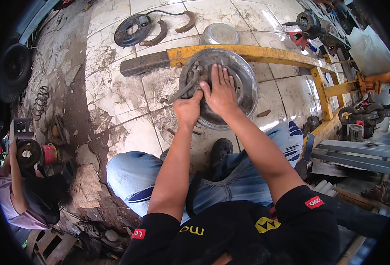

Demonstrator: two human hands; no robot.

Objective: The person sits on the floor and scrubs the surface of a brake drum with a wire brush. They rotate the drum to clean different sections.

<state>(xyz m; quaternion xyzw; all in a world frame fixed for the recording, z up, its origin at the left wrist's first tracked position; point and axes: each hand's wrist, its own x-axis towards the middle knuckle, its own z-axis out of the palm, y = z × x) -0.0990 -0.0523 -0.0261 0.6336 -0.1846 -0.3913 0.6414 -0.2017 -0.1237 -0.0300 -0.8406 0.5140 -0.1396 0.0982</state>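
In front of me a wide round grey metal pan (249, 95), perhaps a wheel rim, lies against a yellow steel beam. Inside it sits a dirty metal part that looks like a brake caliper (196, 70), with a dark curved hose (177, 96) reaching past the left edge. My left hand (188, 109) is closed at the part's near side, thumb up; its curled fingers are hidden. My right hand (221, 91) lies palm down over the pan's middle, fingers stretched out and thumb apart. Beneath those fingers a dark piece shows only partly.
Beyond the yellow beam (248, 53) are a brake backing plate (133, 30), curved brake shoes (186, 22) and a silver bowl (220, 34). The yellow frame (323, 95) stands right. A coil spring (40, 103) lies left. Another person (16, 190) works at the lower left.
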